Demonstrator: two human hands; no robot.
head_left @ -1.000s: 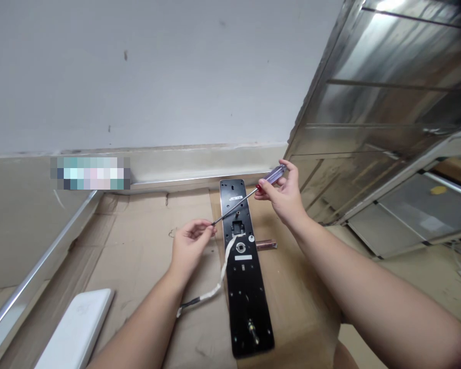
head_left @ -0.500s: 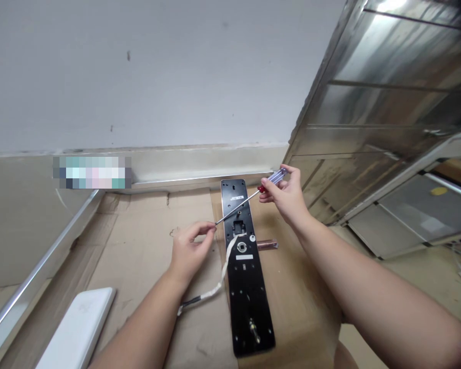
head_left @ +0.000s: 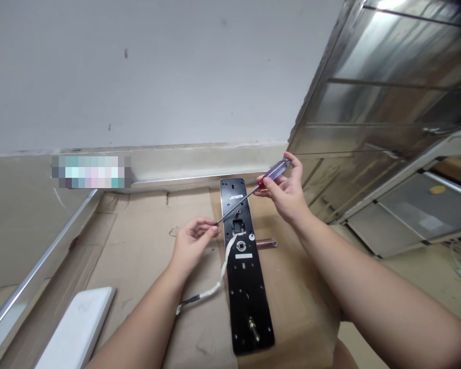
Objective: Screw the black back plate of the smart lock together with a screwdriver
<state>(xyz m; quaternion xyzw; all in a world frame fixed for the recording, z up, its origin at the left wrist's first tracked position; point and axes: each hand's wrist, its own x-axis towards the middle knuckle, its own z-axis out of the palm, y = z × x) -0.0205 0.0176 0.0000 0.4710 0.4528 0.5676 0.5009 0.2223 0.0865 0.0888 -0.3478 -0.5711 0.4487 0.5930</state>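
Observation:
A screwdriver with a clear purple handle and a red collar slants across the upper part of a black door-lock plate. My right hand is closed around its handle. At the lower left end of the shaft, the thumb and fingers of my left hand pinch together at the tip; whether a small screw sits there is hidden. Lying back side up, the plate shows holes, a square recess and a threaded post. From the recess a white-wrapped cable runs down to the left. A copper-coloured lever handle sticks out right.
Brown cardboard covers the work surface under the plate. A white rectangular panel lies at lower left. A metal-edged ledge and a pale wall stand behind. On the right are a shiny metal door and a grey cabinet.
My right fingers have shifted on the handle, and the screwdriver has turned slightly. My left hand's fingers have curled a little further round the tip. The plate has not moved.

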